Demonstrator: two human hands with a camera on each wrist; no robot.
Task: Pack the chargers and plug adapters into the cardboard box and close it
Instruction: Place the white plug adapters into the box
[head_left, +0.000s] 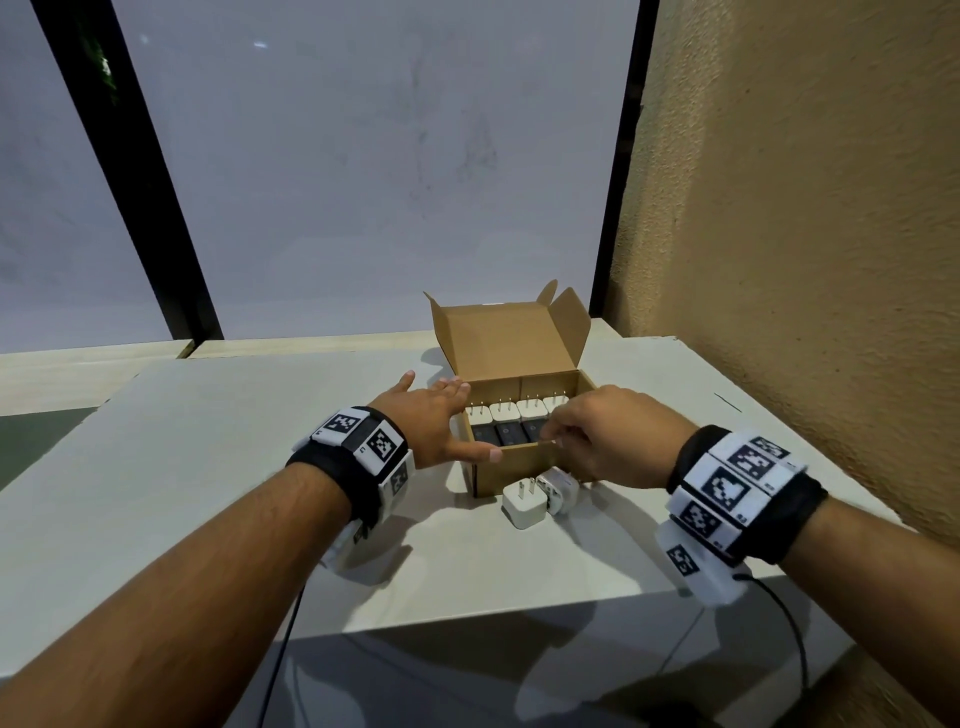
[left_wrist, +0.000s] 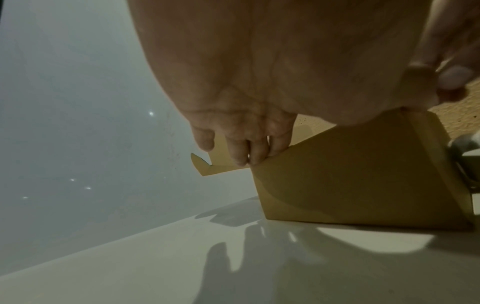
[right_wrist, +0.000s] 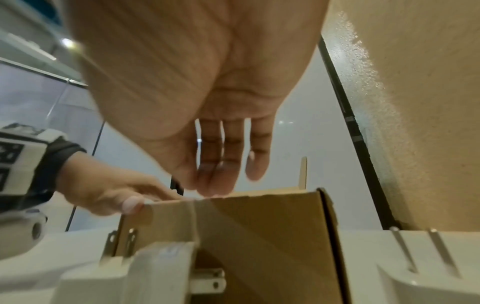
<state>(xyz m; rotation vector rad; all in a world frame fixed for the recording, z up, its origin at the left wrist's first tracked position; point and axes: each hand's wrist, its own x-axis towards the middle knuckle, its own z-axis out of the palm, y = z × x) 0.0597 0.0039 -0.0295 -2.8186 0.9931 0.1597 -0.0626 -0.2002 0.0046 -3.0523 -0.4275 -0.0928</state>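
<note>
The open cardboard box (head_left: 511, 470) stands on the white table (head_left: 234, 457), its lid (head_left: 498, 338) upright at the back. A row of white plug adapters (head_left: 514, 410), prongs up, fills its far side, and black chargers (head_left: 506, 434) lie in front of them. My left hand (head_left: 447, 421) spans the box's left wall (left_wrist: 350, 174), thumb on the front rim and straight fingers (left_wrist: 255, 156) at the far corner. My right hand (head_left: 556, 441) hovers over the front right of the box (right_wrist: 259, 236). Its fingertips (right_wrist: 210, 185) touch the front rim, and I see nothing between them.
Two loose white adapters (head_left: 524, 504) (head_left: 558, 488) lie on the table against the box's front wall. A textured tan wall (head_left: 805, 260) rises close on the right. A frosted window (head_left: 363, 182) is behind the table. Cables hang from both wrists over the near table edge.
</note>
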